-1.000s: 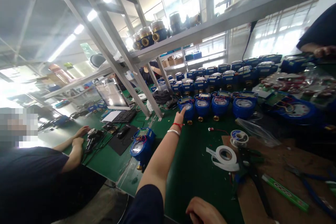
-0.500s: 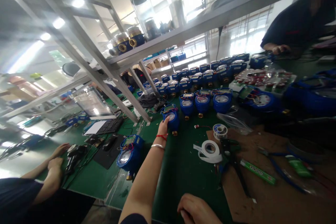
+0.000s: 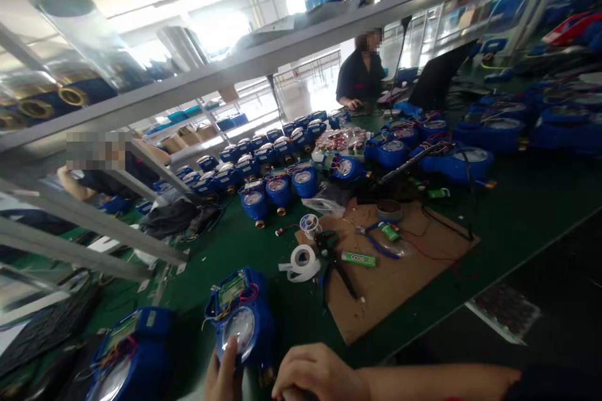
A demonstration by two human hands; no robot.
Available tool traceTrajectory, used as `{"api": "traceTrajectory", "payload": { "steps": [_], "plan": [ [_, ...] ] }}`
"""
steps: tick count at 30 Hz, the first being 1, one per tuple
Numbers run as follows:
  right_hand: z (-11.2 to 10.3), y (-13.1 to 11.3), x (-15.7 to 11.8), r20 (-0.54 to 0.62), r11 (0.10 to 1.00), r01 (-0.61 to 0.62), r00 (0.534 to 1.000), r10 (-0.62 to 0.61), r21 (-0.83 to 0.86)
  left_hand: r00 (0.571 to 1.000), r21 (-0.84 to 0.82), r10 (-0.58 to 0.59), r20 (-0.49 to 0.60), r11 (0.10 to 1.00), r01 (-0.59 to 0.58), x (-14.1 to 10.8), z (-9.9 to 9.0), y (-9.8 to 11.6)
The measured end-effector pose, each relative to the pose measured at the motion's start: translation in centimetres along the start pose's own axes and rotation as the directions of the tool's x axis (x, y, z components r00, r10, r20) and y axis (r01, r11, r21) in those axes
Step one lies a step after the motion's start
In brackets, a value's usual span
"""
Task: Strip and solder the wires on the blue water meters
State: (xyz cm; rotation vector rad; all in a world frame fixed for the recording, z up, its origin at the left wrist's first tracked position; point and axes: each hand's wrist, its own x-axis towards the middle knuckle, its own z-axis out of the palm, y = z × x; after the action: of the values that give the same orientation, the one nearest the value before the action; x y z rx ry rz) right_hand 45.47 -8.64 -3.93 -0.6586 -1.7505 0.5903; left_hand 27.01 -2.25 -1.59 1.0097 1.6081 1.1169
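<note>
A blue water meter [image 3: 263,319] with an uncovered circuit board, coloured wires and a round clear dial stands on the green table in front of me. My left hand [image 3: 223,373] grips its lower side, thumb on the dial's edge. Close by on the right, my right hand [image 3: 320,373] rests near the meter's brass fitting with its fingers curled; what they hold, if anything, is hidden. Further left is a second blue water meter [image 3: 155,338], also with wires showing, partly cut off by the frame.
Brown cardboard [image 3: 376,301] carries pliers [image 3: 379,241] and a green-labelled stick [image 3: 358,259]. White tape [image 3: 303,262] and a solder spool [image 3: 310,225] lie beside it. Several blue meters stand in rows behind, under a metal shelf [image 3: 202,78]. A person [image 3: 360,78] is across the table.
My left hand has brought the water meter from further back on the table towards me. My view has swung right. The right hand stays low and curled, now closer to that meter.
</note>
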Motion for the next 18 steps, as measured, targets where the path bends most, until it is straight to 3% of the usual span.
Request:
{"api": "traceTrajectory", "payload": {
  "steps": [2, 5, 8, 14, 18],
  "plan": [
    [-1.8, -2.2, 0.7, -0.145, 0.997, -0.059, 0.988, 0.053, -0.039, 1.0, -0.013, -0.022, 0.013, 1.0, 0.022, -3.0, 0.9, -0.3],
    [-3.4, -3.5, 1.2, -0.17, 0.982, -0.138, 0.979, 0.115, -0.131, 1.0, -0.09, -0.03, 0.008, 0.995, 0.03, -7.0, 2.9, -0.2],
    [-3.1, -2.5, 0.7, -0.15, 0.962, -0.162, 0.98, 0.131, -0.221, 0.999, -0.165, 0.016, 0.04, 0.986, -0.01, -9.4, 4.3, 0.0],
    [-1.7, -1.1, -0.9, -0.117, 0.954, -0.168, 0.983, 0.142, -0.247, 0.997, -0.156, 0.072, 0.007, 0.985, -0.07, -10.1, 3.3, -0.9],
    [-1.8, -1.1, -1.0, -0.103, 0.958, -0.143, 0.987, 0.121, -0.249, 0.956, 0.01, 0.272, -0.112, 0.962, -0.273, -8.4, 1.7, -0.9]
  ]
}}
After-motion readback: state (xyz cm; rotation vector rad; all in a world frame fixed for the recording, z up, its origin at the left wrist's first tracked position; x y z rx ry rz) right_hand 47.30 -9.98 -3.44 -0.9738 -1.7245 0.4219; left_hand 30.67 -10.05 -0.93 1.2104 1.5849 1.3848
